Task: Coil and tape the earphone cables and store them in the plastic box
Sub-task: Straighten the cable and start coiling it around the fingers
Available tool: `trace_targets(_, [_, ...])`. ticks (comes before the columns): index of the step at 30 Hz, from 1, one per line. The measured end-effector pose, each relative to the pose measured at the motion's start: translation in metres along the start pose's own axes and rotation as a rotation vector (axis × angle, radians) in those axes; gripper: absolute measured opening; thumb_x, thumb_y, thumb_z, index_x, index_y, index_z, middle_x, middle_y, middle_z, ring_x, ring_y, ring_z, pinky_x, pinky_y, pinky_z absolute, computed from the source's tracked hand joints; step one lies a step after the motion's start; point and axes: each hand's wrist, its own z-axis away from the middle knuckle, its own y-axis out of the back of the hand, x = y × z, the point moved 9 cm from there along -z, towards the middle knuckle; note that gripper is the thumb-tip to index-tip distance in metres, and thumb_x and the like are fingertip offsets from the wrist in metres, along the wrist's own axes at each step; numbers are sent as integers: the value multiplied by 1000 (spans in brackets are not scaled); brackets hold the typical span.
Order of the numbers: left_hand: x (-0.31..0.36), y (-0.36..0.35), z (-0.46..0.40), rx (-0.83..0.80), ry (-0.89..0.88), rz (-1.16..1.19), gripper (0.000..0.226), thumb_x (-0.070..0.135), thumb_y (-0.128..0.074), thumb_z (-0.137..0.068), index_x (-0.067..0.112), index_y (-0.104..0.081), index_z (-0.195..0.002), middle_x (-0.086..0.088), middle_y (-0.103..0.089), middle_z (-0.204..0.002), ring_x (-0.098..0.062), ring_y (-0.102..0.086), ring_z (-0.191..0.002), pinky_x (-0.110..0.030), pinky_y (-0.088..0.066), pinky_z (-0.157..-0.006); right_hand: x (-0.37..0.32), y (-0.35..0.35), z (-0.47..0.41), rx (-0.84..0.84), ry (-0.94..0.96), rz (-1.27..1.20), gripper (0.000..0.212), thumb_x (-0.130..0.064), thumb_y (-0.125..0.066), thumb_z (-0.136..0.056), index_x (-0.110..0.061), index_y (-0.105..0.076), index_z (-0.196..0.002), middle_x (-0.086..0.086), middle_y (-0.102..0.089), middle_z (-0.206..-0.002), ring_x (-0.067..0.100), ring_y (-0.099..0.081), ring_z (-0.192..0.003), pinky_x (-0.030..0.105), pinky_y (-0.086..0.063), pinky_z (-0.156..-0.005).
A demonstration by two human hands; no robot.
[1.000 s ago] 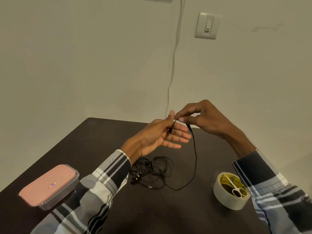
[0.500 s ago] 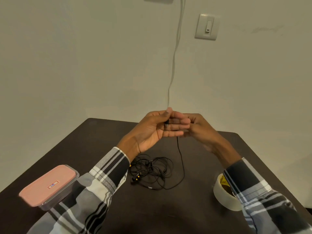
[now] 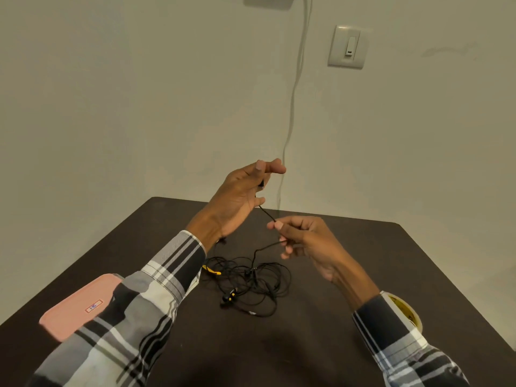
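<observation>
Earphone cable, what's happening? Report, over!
Left hand holds cable end; right hand pinches the earphone cable. Rest tangled on table. Pink-lidded box shut. Nothing blocking.

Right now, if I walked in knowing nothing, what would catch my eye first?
Most likely the two raised hands in mid-frame: the left hand holds one end of a thin black earphone cable and the right hand pinches it lower down. Beneath them a tangled heap of earphones lies on the dark table. A pink-lidded plastic box sits at the left edge, partly behind the sleeve.
</observation>
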Motion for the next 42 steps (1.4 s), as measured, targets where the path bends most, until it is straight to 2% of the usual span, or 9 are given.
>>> trace_targets(5, [-2, 9, -1, -8, 16, -299, 32, 42, -48, -96, 26, -74, -101, 19, -52, -142, 4, -36, -137, -44, -24, -111, -10, 5, 10, -19, 10, 31, 18, -14, -71, -90, 0, -73, -102, 10, -67, -74, 17, -62, -66, 28, -57, -66])
trace_targets(8, [-4, 12, -4, -32, -9, -503, 30, 32, -44, -104, 23, -73, -108, 7, -44, -152, 7, -29, -141, -30, -22, -115, -18, 9, 15, 0, 60, 54, 17, -13, -69, -91, -1, -73, -101, 9, -69, -76, 18, -66, -74, 32, -58, -75])
trace_targets(14, [-24, 14, 2, -154, 67, -757, 30, 35, -45, -103, 29, -71, -118, 2, -29, -160, -2, -4, -150, -35, -7, -121, -45, 24, 23, 115, 157, 105, 17, -15, -64, -95, -8, -78, -88, 4, -50, -58, 9, -46, -51, 26, -48, -54])
trace_targets(18, [-29, 12, 9, -250, 95, -743, 33, 40, -48, -100, 26, -71, -120, 1, -39, -156, 8, -14, -145, -38, -12, -125, -73, 35, 24, 169, 247, 166, 19, -16, -64, -95, -9, -78, -85, 1, -43, -55, 6, -38, -50, 17, -30, -47])
trace_targets(23, [-32, 15, 17, -364, 161, -740, 31, 30, -49, -102, 15, -73, -114, 19, -66, -125, 9, -35, -138, -35, -26, -121, -109, 44, 20, 183, 392, 234, 19, -14, -64, -95, -5, -77, -85, -2, -49, -54, 8, -40, -53, 13, -36, -53])
trace_targets(27, [-25, -4, 36, -505, 229, -536, 30, 22, -46, -102, 10, -73, -102, 6, -70, -122, 2, -38, -139, -24, -39, -102, -125, 45, 8, 209, 461, 254, 19, -13, -64, -95, -3, -76, -84, -5, -52, -52, 10, -43, -53, 12, -37, -54])
trace_targets(33, [4, -41, 53, -662, 157, 6, 25, 39, -55, -95, 20, -72, -93, -13, -39, -155, -31, -31, -147, -65, -31, -109, -113, 29, -14, 121, 444, 287, 19, -14, -65, -96, -3, -75, -85, -6, -58, -51, 7, -50, -52, 11, -41, -57])
trace_targets(39, [32, -42, 41, -585, 9, 248, 23, 39, -61, -92, 19, -72, -89, -19, -36, -155, -44, -31, -144, -70, -36, -103, -71, 9, -23, 58, 350, 228, 15, -1, -62, -89, 1, -77, -93, 24, -70, -78, 19, -58, -67, 24, -47, -65])
trace_targets(42, [41, -30, 27, -439, -55, 330, 23, 40, -66, -88, 17, -70, -87, -19, -36, -155, -42, -32, -144, -67, -44, -98, -44, -2, -18, 46, 279, 222, 16, -11, -67, -94, 1, -77, -92, 1, -65, -60, 11, -50, -57, 19, -44, -62])
